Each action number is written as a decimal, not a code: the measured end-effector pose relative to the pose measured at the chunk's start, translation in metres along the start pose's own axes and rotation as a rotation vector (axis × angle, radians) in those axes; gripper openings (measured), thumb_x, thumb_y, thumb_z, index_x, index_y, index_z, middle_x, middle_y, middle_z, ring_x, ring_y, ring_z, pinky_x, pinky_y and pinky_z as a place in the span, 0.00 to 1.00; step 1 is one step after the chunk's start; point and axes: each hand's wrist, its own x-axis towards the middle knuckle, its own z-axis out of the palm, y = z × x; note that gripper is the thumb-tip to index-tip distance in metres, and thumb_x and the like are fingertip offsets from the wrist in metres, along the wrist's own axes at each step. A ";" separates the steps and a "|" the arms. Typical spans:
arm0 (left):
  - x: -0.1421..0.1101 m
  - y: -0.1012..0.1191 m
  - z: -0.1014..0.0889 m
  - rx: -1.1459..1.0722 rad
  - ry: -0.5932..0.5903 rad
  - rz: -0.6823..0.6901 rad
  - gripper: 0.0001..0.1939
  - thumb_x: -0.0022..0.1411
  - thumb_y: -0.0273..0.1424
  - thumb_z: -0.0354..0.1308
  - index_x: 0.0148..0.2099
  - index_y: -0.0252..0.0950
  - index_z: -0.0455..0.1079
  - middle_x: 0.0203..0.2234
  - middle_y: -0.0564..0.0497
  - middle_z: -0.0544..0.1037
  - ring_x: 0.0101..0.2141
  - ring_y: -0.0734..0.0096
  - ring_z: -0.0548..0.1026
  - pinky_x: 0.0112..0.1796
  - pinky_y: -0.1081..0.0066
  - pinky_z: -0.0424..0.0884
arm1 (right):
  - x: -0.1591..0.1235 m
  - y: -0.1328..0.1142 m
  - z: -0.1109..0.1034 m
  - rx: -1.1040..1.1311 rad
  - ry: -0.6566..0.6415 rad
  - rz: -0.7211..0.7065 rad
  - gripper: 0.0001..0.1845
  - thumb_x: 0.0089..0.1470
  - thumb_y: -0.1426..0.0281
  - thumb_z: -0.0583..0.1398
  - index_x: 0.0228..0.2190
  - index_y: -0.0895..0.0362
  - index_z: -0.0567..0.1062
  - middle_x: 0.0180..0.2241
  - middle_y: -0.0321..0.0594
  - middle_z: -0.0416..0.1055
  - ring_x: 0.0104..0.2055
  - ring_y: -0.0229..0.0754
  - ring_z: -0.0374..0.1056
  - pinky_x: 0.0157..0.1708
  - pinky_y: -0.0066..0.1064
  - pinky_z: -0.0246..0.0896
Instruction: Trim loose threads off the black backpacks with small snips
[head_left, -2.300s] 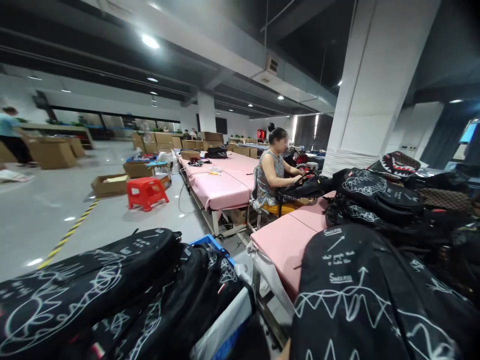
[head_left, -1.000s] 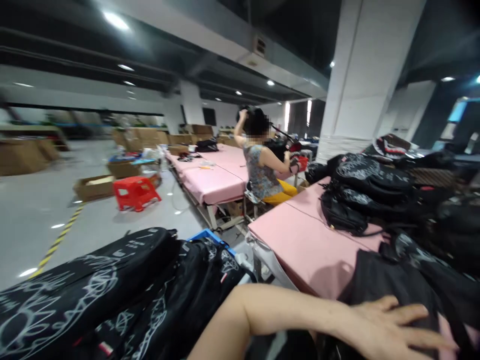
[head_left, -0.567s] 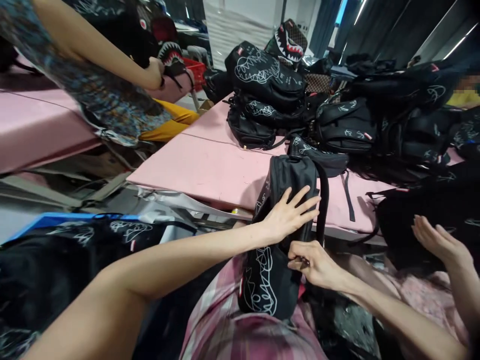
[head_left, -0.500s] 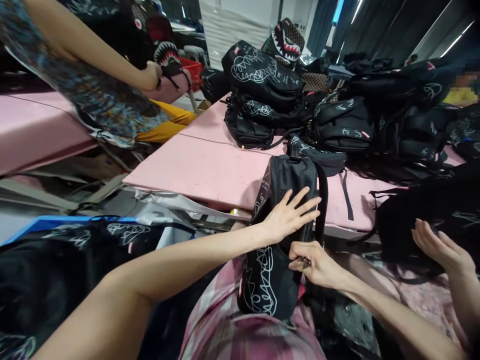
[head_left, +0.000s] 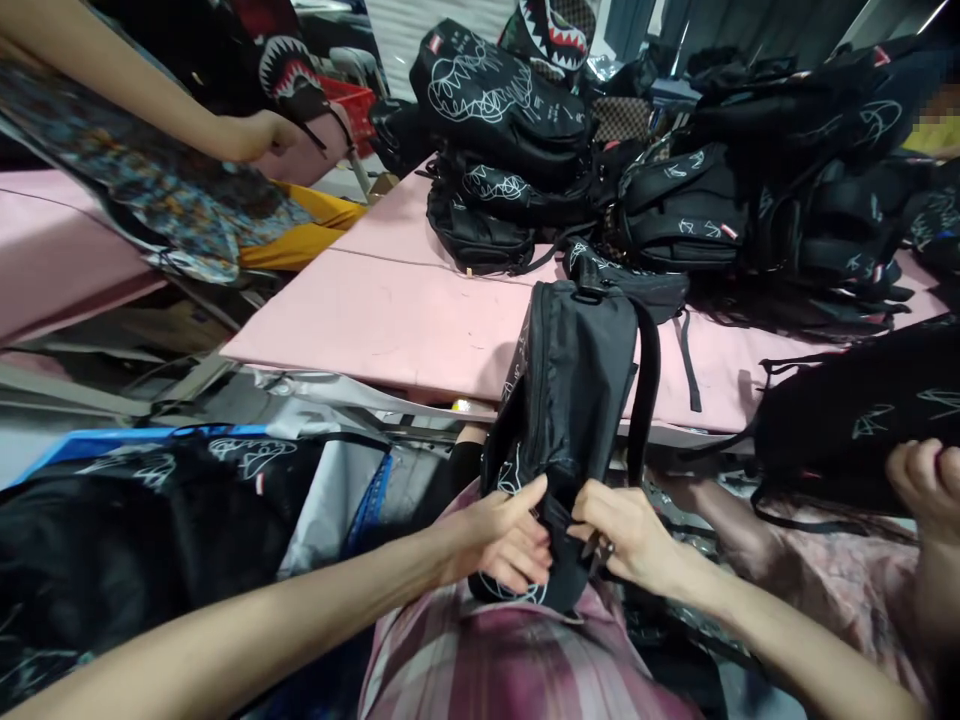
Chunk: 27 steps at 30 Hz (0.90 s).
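Note:
A black bag [head_left: 581,380] with white scribble print stands upright between my lap and the pink table's edge. Its wide black strap [head_left: 645,390] hangs along the right side. My left hand [head_left: 517,540] is closed on the lower part of the bag, thumb on top and fingers curled at its side. Close beside it, my right hand [head_left: 622,530] is closed at the bag's lower right. A small dark metal tool [head_left: 600,552], kind unclear, sticks out below my right fingers. The spot between both hands is partly hidden.
Black printed bags [head_left: 495,110] are piled on the pink table [head_left: 375,310]. More bags [head_left: 142,520] fill a blue-rimmed container at left. At right a co-worker's hand [head_left: 930,480] touches another black bag [head_left: 832,430]. Another person's arm [head_left: 217,125] reaches in at upper left.
My left hand has moved from lying spread on the bag's upper part down to its lower part, fingers now closed. My right hand stays near the same place, still closed.

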 end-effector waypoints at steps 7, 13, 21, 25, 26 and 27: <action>0.023 0.005 0.006 -0.476 -0.043 0.000 0.06 0.44 0.22 0.54 0.29 0.28 0.64 0.25 0.44 0.75 0.31 0.62 0.77 0.44 0.62 0.69 | -0.021 -0.021 0.013 -0.472 0.040 -0.127 0.15 0.60 0.78 0.45 0.33 0.63 0.70 0.33 0.45 0.70 0.25 0.36 0.62 0.23 0.28 0.51; 0.029 -0.009 0.014 -0.591 -0.023 0.142 0.13 0.38 0.13 0.52 0.26 0.33 0.56 0.19 0.53 0.70 0.29 0.64 0.75 0.45 0.50 0.67 | -0.034 -0.017 0.014 -0.505 0.070 -0.120 0.12 0.59 0.78 0.48 0.34 0.62 0.71 0.36 0.44 0.72 0.25 0.34 0.62 0.22 0.27 0.51; 0.039 -0.019 0.014 -0.560 0.021 0.214 0.15 0.41 0.14 0.54 0.23 0.36 0.52 0.16 0.58 0.67 0.26 0.71 0.73 0.47 0.55 0.67 | -0.035 -0.013 0.016 -0.467 0.106 -0.124 0.12 0.60 0.78 0.48 0.33 0.62 0.71 0.35 0.44 0.73 0.25 0.34 0.63 0.22 0.27 0.50; 0.038 -0.016 0.013 -0.470 -0.014 0.203 0.13 0.43 0.21 0.60 0.23 0.34 0.56 0.17 0.54 0.70 0.30 0.65 0.76 0.47 0.58 0.66 | -0.030 -0.009 0.006 -0.391 0.146 -0.042 0.14 0.62 0.75 0.46 0.33 0.60 0.71 0.34 0.42 0.73 0.27 0.34 0.64 0.24 0.27 0.50; 0.036 -0.014 0.010 -0.386 -0.043 0.216 0.11 0.47 0.28 0.61 0.24 0.33 0.59 0.20 0.51 0.73 0.31 0.63 0.77 0.45 0.59 0.67 | -0.028 -0.007 0.003 -0.367 0.167 0.006 0.15 0.63 0.74 0.46 0.32 0.59 0.70 0.32 0.40 0.72 0.26 0.34 0.63 0.24 0.27 0.50; 0.033 -0.010 0.007 -0.261 -0.077 0.226 0.13 0.50 0.35 0.60 0.26 0.31 0.62 0.23 0.47 0.75 0.30 0.62 0.77 0.42 0.61 0.69 | -0.025 -0.005 0.002 -0.353 0.195 0.065 0.15 0.63 0.73 0.46 0.31 0.58 0.69 0.30 0.38 0.71 0.25 0.34 0.63 0.24 0.27 0.49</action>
